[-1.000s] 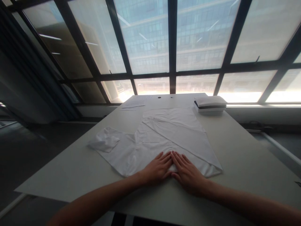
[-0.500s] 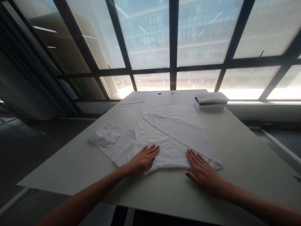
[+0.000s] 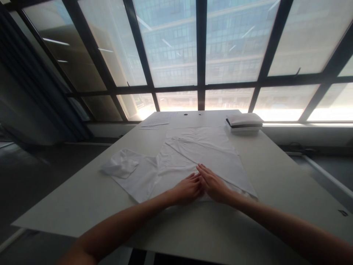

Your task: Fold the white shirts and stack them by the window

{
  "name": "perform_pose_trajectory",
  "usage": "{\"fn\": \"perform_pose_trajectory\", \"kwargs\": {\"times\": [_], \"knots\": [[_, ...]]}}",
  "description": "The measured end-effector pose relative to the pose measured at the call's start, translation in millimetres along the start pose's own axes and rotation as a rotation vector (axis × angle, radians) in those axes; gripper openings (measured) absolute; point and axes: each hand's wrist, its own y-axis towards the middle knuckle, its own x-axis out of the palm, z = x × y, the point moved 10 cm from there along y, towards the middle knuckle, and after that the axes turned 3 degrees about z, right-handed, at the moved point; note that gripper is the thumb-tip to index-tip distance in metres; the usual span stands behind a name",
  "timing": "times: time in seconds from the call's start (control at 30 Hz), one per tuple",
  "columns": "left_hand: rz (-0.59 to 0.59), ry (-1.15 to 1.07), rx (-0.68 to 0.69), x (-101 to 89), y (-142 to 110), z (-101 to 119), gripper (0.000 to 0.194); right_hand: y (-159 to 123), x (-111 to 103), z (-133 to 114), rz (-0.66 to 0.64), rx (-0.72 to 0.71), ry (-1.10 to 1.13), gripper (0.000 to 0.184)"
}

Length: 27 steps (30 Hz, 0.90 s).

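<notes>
A white shirt (image 3: 204, 143) lies on the white table (image 3: 82, 206), its body running away from me. One sleeve sticks out to the left and ends in a crumpled cuff; a long diagonal fold crosses the body. My left hand (image 3: 187, 189) rests on the near part of the shirt, fingers stretched out. Beside it, touching at the fingers, my right hand (image 3: 213, 184) lies flat with its fingertips pointing up the cloth. Neither hand grips the fabric. The cloth under both palms is hidden.
Folded white and dark cloths form a stack (image 3: 244, 123) at the table's far right. Paper sheets (image 3: 156, 121) lie at the far left. Tall windows (image 3: 228, 44) stand behind the table, and a dark curtain (image 3: 41, 84) hangs to the left.
My hands have come together over the middle of the shirt's near part. The right hand slid left and the left hand moved right. The shirt lies much as before.
</notes>
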Motion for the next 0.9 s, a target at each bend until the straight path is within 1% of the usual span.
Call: {"fn": "perform_pose_trajectory", "kwargs": {"times": [0.07,0.1,0.17,0.37,0.5,0.63,0.77,0.9], "knots": [[0.008,0.022,0.016,9.0,2,-2,0.054,-4,19,-1,-0.068,-0.026,-0.027,0.059],[0.008,0.027,0.016,11.4,1,-4,0.055,-7,24,0,-0.09,-0.042,-0.052,0.06],[-0.004,0.027,0.009,13.4,-1,-7,0.058,-15,29,3,-0.117,-0.079,-0.113,0.064],[-0.075,0.014,-0.036,11.4,-6,-10,0.059,-36,22,14,-0.115,-0.146,-0.211,0.073],[-0.116,0.002,-0.085,11.7,-10,-17,0.063,-44,21,19,-0.105,-0.14,-0.229,0.075],[-0.12,0.005,-0.118,9.5,-13,-23,0.067,-46,22,21,-0.095,-0.122,-0.241,0.075],[-0.119,0.021,-0.117,7.4,-13,-22,0.067,-45,20,20,-0.091,-0.103,-0.239,0.075],[-0.13,0.028,-0.119,7.3,-12,-22,0.067,-44,19,19,-0.114,-0.098,-0.236,0.074]]}}
